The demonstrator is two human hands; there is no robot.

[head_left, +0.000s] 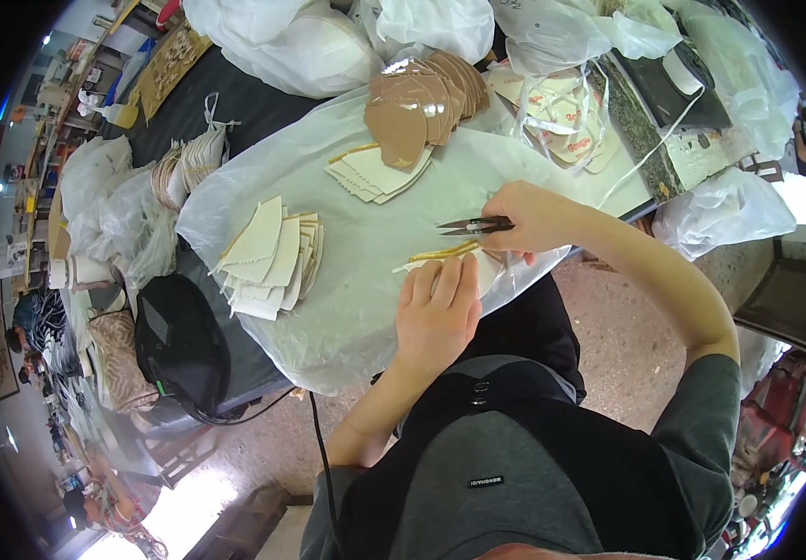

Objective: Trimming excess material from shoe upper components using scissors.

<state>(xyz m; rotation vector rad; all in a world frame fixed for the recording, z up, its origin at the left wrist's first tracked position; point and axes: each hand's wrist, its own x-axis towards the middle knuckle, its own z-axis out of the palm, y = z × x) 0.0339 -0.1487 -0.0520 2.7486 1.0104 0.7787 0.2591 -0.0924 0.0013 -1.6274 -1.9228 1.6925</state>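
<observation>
My right hand (pixel 524 224) is closed around a pair of dark thread snips (pixel 466 227), their pointed blades facing left. Just below the blades lies a white cut piece with a gold edge (pixel 443 253), near the front of the plastic-covered table (pixel 365 271). My left hand (pixel 440 313) has its fingers together over this piece and holds it; the thumb is hidden. To the left is a fanned pile of white cut pieces (pixel 277 257), some with gold edges. Farther off, more white pieces (pixel 379 175) lie partly under a stack of glossy brown pieces (pixel 412 112).
White plastic bags (pixel 281 42) crowd the back of the table. At back right are printed cream pieces (pixel 566 121) in clear plastic and a white strap roll (pixel 687 70). A black mesh-covered object (pixel 179 341) and tied bundles (pixel 188 168) stand left. A dark cable (pixel 319 448) hangs in front.
</observation>
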